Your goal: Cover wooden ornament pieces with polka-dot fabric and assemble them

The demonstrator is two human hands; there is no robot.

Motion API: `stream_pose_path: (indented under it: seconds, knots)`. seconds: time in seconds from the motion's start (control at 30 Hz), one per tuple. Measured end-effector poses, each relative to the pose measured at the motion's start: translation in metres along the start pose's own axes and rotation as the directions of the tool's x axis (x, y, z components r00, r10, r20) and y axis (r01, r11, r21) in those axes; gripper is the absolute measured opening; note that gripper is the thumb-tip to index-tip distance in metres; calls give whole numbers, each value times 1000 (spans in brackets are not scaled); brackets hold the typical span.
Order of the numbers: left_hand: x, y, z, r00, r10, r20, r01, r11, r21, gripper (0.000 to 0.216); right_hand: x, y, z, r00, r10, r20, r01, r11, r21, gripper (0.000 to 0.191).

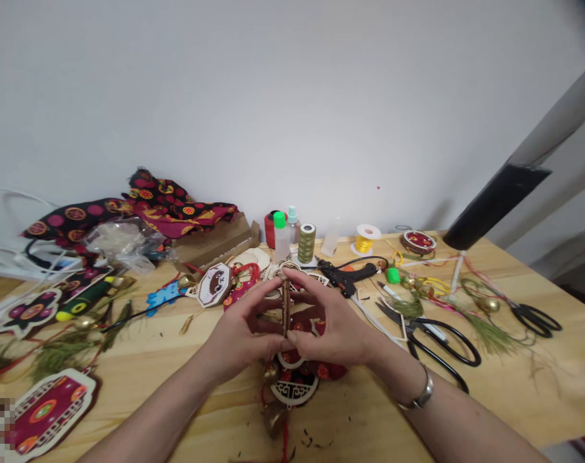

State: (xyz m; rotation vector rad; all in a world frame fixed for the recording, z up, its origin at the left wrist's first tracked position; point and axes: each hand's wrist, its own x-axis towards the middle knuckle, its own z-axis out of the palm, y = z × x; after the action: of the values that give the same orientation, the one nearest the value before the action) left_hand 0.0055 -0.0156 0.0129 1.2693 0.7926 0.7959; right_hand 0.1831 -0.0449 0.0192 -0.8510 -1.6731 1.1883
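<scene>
Between my two hands a thin layered wooden piece (286, 302) stands on edge, its narrow side turned toward me. My left hand (246, 331) presses on it from the left with thumb and fingertips. From the right, my right hand (333, 321) does the same, and a metal bracelet (420, 389) circles that wrist. Below the hands lies a round wooden ornament (296, 389) with dark patterned fabric and fretwork. Brass bells (275, 418) and a red cord hang at its left side. The faces of the held piece are mostly hidden by my fingers.
A black glue gun (347, 276), black-handled scissors (441, 337) and a second pair (536, 318) lie to the right. Thread spools (306, 243) and bottles (281, 238) stand along the wall. Patterned fabric (176, 206) and a fabric-faced ornament (46, 411) are on the left.
</scene>
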Motion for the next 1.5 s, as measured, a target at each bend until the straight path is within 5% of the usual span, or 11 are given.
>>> stream_pose_path:
  seconds: [0.33,0.77,0.97,1.07,1.3,1.43,1.5]
  knots:
    - [-1,-3,3,998,53,20,-53,999,3,70,-2,0,5,999,24,-37,-24,1000,11,78]
    - [0,-15,3,982,189,8,-186,960,209,70,-5,5,6,997,11,-77,-20,994,-109,82]
    - [8,-4,-2,948,165,-272,-74,946,316,35,-3,7,6,990,-77,-117,74,997,-28,71]
    - [12,-3,0,943,204,-264,-128,952,277,34,0,14,9,981,-45,-188,62,995,83,68]
    - [17,-12,1,972,63,-228,-59,998,25,42,3,33,11,961,-1,-275,-3,1000,-15,51]
    - [9,10,-9,961,67,-267,-56,997,48,31,4,34,4,909,1,-418,-26,998,-54,45]
    - [-2,32,-16,918,139,-372,-108,989,103,28,5,33,1,893,-17,-450,-31,995,-100,43]
